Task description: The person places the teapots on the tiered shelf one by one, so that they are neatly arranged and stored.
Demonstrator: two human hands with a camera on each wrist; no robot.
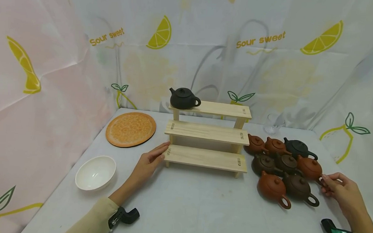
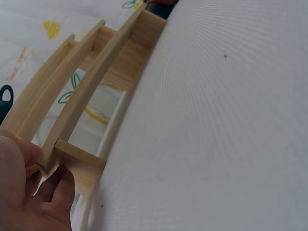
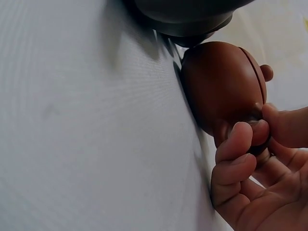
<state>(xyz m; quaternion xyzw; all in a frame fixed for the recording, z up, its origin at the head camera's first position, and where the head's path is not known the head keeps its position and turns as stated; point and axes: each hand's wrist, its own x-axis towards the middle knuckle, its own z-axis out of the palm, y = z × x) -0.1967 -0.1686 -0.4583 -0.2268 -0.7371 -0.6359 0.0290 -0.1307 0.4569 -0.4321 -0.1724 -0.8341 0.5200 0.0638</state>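
A three-tier wooden display stand stands mid-table. My left hand grips the left end of its bottom tier; in the left wrist view the fingers curl beneath the plank. On the top tier, at its left end, sits a black teapot. At the right, my right hand pinches the handle of a reddish-brown teapot. The right wrist view shows thumb and fingers closed around that handle, which they partly hide; the teapot's body appears upright at table level.
Several teapots crowd together beside the held one, among them a dark brown teapot, an orange-brown teapot and a black teapot. A clear glass stands behind them. Leftward are a white bowl and a round, orange-brown mat.
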